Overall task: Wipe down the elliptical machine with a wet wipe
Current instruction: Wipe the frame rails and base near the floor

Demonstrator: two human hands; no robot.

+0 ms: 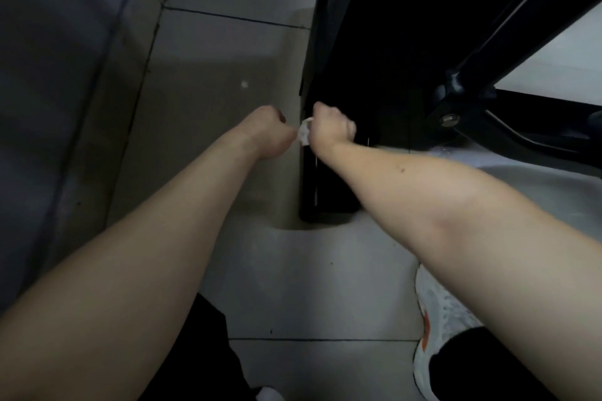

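Note:
The black elliptical machine (368,75) fills the upper right, its base foot (325,192) resting on the tiled floor. Both my arms reach down toward that base. A small white wet wipe (304,133) shows between my two hands. My right hand (329,128) is curled into a fist around the wipe, right against the machine's dark side. My left hand (268,130) is also curled and its fingertips meet the wipe's left edge. Most of the wipe is hidden inside the hands.
Beige floor tiles (211,81) with dark grout lines lie left of the machine. A grey wall or panel (49,91) runs along the far left. A black strut with a bolt (451,119) angles across the upper right. My white and orange shoe (436,319) stands at lower right.

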